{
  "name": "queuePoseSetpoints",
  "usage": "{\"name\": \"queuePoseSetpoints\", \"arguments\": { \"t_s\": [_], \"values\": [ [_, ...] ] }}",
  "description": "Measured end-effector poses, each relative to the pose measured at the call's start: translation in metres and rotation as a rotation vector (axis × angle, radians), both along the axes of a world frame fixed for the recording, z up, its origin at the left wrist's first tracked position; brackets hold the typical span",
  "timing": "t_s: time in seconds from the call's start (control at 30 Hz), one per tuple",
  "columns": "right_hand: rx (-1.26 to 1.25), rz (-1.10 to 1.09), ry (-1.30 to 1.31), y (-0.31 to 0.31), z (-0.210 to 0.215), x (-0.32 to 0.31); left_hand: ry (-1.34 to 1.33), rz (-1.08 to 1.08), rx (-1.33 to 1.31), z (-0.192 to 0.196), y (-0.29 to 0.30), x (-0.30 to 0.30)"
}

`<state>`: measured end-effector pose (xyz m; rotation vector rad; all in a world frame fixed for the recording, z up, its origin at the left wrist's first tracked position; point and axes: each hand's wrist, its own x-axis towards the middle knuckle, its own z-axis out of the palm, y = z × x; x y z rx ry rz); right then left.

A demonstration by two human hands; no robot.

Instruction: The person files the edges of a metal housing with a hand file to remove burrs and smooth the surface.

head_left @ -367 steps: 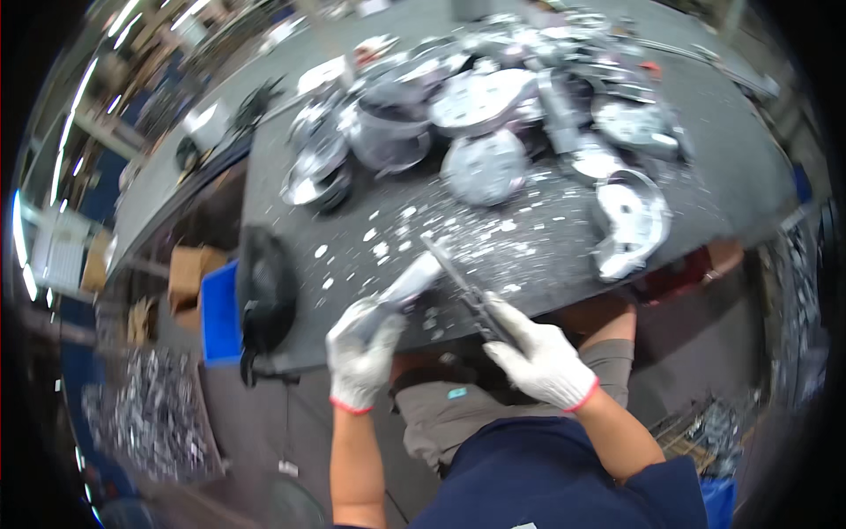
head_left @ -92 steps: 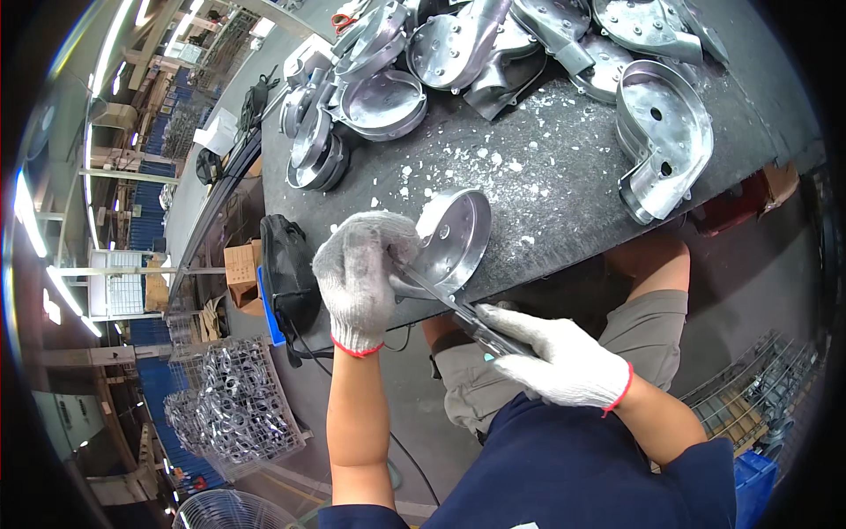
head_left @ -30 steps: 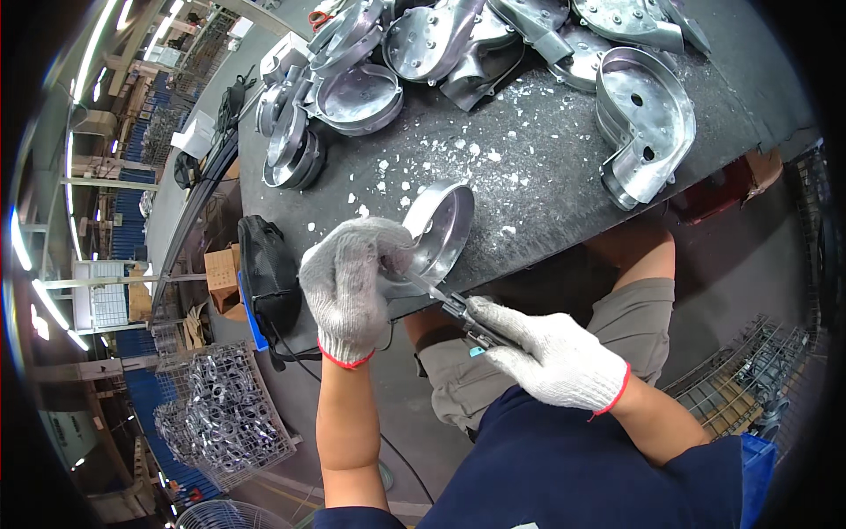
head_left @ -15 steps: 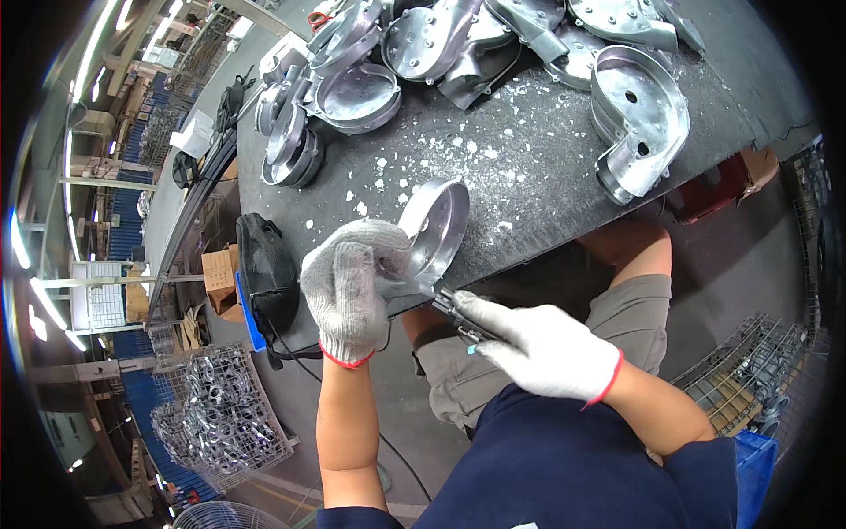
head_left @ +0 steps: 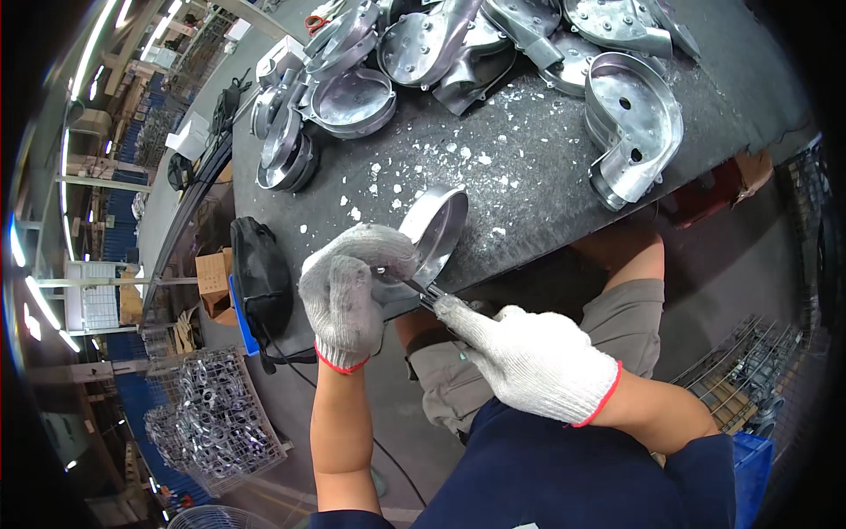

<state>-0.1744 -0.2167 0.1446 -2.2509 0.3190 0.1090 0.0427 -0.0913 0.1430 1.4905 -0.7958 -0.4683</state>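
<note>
My left hand (head_left: 352, 286), in a white knitted glove, is closed around the near side of a silvery cast-metal housing (head_left: 441, 225). The housing is tilted up on its edge at the table's front, its round rim facing right. In my right hand (head_left: 538, 353), gloved likewise, is a dark slim hand tool (head_left: 428, 295). Most of that tool lies hidden under the fingers, so its exact kind does not show. Its tip meets the housing's lower edge, close to my left fingers.
A similar housing (head_left: 630, 132) stands at the table's right. Several more housings (head_left: 352, 101) are heaped along the far side. Pale flakes (head_left: 467, 154) litter the dark table (head_left: 546, 212). A black bag (head_left: 263, 282) hangs by the left edge; a wire basket of metal parts (head_left: 220, 414) stands beyond.
My right hand has turned and slid slightly left, now covering more of the tool. The tool's tip has moved closer to my left fingers. My left hand still grips the housing.
</note>
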Motion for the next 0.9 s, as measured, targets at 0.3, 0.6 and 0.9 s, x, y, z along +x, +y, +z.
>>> {"name": "queuePoseSetpoints", "arguments": {
  "t_s": [0.3, 0.6, 0.9],
  "values": [
    [-0.084, -0.011, 0.052, 0.003, 0.005, 0.0, -0.033, -0.043, -0.106, -0.009, 0.003, 0.0],
    [1.474, -0.192, 0.202, 0.005, -0.044, 0.003, -0.095, -0.039, -0.104, -0.007, 0.013, 0.011],
    [1.391, -0.166, 0.071, -0.007, -0.043, 0.001, -0.163, -0.04, -0.064, -0.013, 0.003, 0.007]
  ]
}}
